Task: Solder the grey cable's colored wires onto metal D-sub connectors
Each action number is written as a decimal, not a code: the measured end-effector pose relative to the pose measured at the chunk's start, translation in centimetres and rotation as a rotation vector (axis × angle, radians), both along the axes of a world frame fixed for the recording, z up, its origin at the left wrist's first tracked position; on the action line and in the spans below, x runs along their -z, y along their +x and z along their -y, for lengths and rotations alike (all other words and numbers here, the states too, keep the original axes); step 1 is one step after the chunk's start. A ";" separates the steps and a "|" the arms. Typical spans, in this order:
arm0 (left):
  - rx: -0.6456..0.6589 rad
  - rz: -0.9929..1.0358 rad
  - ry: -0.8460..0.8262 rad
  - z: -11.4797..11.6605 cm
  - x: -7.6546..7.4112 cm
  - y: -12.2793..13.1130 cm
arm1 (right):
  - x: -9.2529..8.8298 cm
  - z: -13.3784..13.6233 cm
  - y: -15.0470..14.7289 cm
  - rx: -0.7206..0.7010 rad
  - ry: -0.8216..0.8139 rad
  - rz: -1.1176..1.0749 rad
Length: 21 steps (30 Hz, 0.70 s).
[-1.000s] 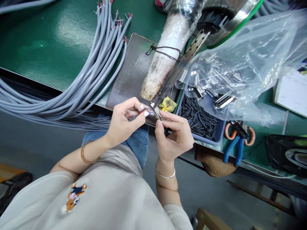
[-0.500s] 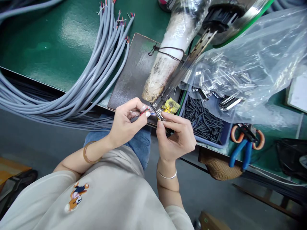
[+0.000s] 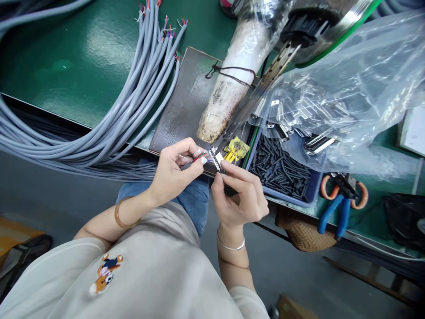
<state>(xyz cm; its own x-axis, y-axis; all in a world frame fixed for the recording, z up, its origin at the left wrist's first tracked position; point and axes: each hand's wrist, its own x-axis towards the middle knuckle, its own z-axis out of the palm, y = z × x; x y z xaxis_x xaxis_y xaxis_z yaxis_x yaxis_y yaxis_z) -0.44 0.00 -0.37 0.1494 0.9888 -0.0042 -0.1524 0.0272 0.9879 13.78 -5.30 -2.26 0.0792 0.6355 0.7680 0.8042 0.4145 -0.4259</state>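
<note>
Between finger and thumb, my left hand (image 3: 177,170) pinches a bundle of thin coloured wires (image 3: 200,156), red and green among them. My right hand (image 3: 241,190) is closed on the near end of a metal multi-pin connector (image 3: 215,158). Its row of pins faces the wires, close to their tips; I cannot tell whether any wire touches a pin. Just above the connector is the lower end of a soldering iron (image 3: 234,122), angled down from its black holder. A white wrapped tube (image 3: 221,95) ends near it. Crumpled yellow material (image 3: 237,149) lies beyond my right fingertips.
Grey cables (image 3: 133,97) with stripped ends curve across the left. A blue tray (image 3: 310,192) holds many short black sleeves (image 3: 279,166). Over its back edge lies a clear bag (image 3: 368,97) of connectors. Pliers with blue handles (image 3: 341,217) and orange-handled scissors (image 3: 361,195) lie at right.
My right hand has shifted slightly left and down, and the connector has turned so its bright metal face shows more. The left hand holds the wires almost where it was.
</note>
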 end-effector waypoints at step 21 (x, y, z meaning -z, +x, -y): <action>-0.032 0.046 -0.009 0.2 -0.3 0.1 | -1.0 -0.2 -0.2 -0.038 -0.114 -0.160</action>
